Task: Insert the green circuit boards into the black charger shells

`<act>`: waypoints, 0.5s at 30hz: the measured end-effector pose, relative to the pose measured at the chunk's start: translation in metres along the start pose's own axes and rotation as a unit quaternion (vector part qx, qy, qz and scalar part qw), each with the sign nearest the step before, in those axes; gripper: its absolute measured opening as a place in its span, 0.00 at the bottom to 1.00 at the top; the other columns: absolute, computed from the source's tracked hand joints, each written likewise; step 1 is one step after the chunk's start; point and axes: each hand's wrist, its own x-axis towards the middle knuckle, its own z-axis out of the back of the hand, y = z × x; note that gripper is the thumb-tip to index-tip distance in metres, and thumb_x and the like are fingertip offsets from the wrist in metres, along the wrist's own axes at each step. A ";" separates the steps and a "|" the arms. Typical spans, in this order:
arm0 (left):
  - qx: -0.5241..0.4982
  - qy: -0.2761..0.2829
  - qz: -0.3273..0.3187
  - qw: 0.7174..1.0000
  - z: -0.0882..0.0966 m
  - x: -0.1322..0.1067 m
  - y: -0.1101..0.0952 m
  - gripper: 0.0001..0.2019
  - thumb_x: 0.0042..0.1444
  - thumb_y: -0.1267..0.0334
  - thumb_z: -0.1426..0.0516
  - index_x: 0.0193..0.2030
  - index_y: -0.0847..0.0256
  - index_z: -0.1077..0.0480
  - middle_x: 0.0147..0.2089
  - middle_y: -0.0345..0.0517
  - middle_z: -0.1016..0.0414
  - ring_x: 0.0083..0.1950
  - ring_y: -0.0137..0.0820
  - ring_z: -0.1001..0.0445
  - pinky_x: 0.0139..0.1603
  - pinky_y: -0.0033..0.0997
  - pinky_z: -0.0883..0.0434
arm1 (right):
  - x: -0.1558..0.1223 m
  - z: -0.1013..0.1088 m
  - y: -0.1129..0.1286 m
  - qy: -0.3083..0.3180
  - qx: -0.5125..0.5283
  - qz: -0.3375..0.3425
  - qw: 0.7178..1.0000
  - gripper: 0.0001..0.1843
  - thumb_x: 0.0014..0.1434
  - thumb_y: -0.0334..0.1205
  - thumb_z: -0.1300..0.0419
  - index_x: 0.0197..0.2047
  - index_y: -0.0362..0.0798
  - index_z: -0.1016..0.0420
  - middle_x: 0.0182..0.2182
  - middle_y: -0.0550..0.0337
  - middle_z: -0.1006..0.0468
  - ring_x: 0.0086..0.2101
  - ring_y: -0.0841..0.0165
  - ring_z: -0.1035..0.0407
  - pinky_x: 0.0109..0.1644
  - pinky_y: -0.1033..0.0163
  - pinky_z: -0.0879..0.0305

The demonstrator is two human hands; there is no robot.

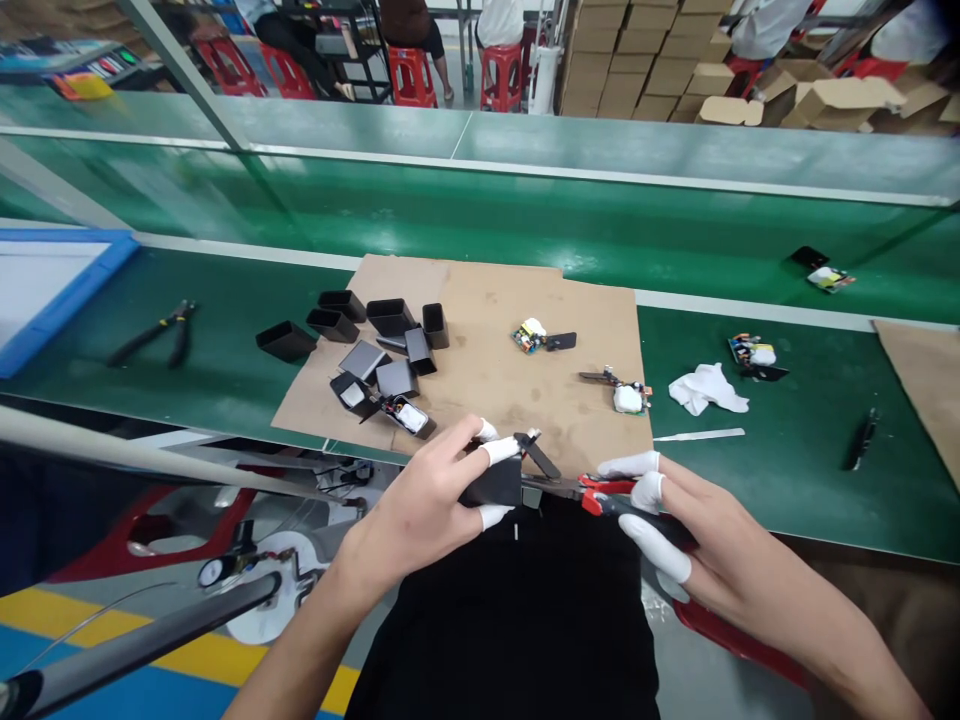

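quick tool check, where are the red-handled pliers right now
In the head view, the red-handled pliers are in the right hand, lower right of centre, their jaws at the black case in the left hand.

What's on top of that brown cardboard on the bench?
The cardboard bears black cases at left, two circuit boards at right, each with a black piece. The left hand hides part of its near edge.

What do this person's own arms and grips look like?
Both the left forearm and right forearm are bare, with no sleeves, cables or markings visible. The left grip and right grip are human hands, each wearing snug white covers over several fingers, but no full glove.
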 end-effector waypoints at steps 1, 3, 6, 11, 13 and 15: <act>0.001 0.006 0.001 1.000 -0.002 0.002 0.000 0.24 0.62 0.76 0.38 0.64 0.56 0.28 0.50 0.48 0.28 0.44 0.36 0.26 0.40 0.35 0.27 | 0.001 0.000 0.000 0.005 0.001 -0.020 1.000 0.07 0.79 0.47 0.46 0.50 0.57 0.30 0.60 0.53 0.20 0.55 0.59 0.22 0.57 0.52 0.23; -0.004 0.019 0.005 1.000 -0.005 0.005 0.002 0.23 0.62 0.75 0.38 0.63 0.57 0.28 0.51 0.48 0.28 0.46 0.37 0.25 0.42 0.35 0.25 | 0.004 0.000 0.001 0.018 -0.003 -0.068 0.998 0.11 0.79 0.51 0.47 0.56 0.57 0.30 0.58 0.52 0.19 0.54 0.57 0.21 0.57 0.50 0.22; -0.013 0.041 0.015 0.999 -0.010 0.008 0.008 0.23 0.62 0.73 0.36 0.63 0.55 0.28 0.51 0.48 0.27 0.49 0.39 0.24 0.47 0.37 0.24 | 0.011 -0.001 -0.001 0.052 -0.025 -0.103 0.993 0.19 0.78 0.58 0.45 0.63 0.57 0.29 0.56 0.51 0.18 0.54 0.53 0.21 0.57 0.47 0.22; -0.032 0.056 0.014 0.998 -0.016 0.010 0.016 0.27 0.62 0.73 0.35 0.66 0.51 0.28 0.52 0.47 0.25 0.52 0.40 0.23 0.48 0.37 0.24 | 0.021 0.003 -0.005 0.090 -0.026 -0.078 0.992 0.20 0.78 0.59 0.47 0.56 0.58 0.21 0.47 0.56 0.17 0.45 0.58 0.20 0.50 0.53 0.24; -0.037 0.056 0.012 0.998 -0.017 0.010 0.016 0.27 0.62 0.72 0.34 0.66 0.51 0.28 0.52 0.47 0.25 0.52 0.41 0.23 0.49 0.37 0.24 | 0.022 0.005 -0.007 0.078 -0.037 -0.073 0.994 0.20 0.78 0.59 0.47 0.55 0.58 0.20 0.44 0.57 0.18 0.42 0.59 0.20 0.47 0.54 0.25; -0.035 0.056 0.012 0.998 -0.017 0.011 0.015 0.25 0.62 0.71 0.33 0.64 0.53 0.27 0.52 0.48 0.25 0.52 0.41 0.23 0.49 0.38 0.23 | 0.022 0.006 -0.008 0.073 -0.052 -0.074 0.993 0.20 0.78 0.60 0.47 0.53 0.57 0.20 0.42 0.57 0.19 0.40 0.60 0.21 0.44 0.55 0.27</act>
